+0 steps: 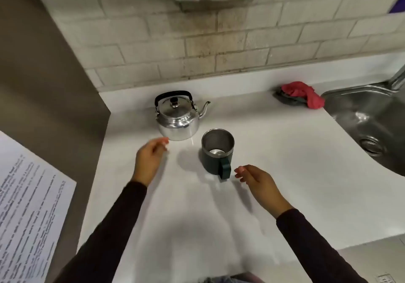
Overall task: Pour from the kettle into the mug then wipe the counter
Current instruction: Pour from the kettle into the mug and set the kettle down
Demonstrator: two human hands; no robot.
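A shiny steel kettle (178, 119) with a black handle stands upright on the white counter (274, 151), its spout pointing right. Just right and in front of it sits a dark green mug (217, 154) with a steel inside, handle turned toward me. My left hand (150, 161) hovers open just in front of the kettle's base, holding nothing. My right hand (255, 178) hovers open just right of the mug's handle, fingertips close to it but apart from it. A crumpled red cloth (303, 94) lies at the counter's back right.
A steel sink (372, 118) with a drain is set into the counter at the right, a tap above it. A brown wall panel (43, 85) bounds the left side, with a printed sheet (26, 212) on it. A tiled wall runs behind.
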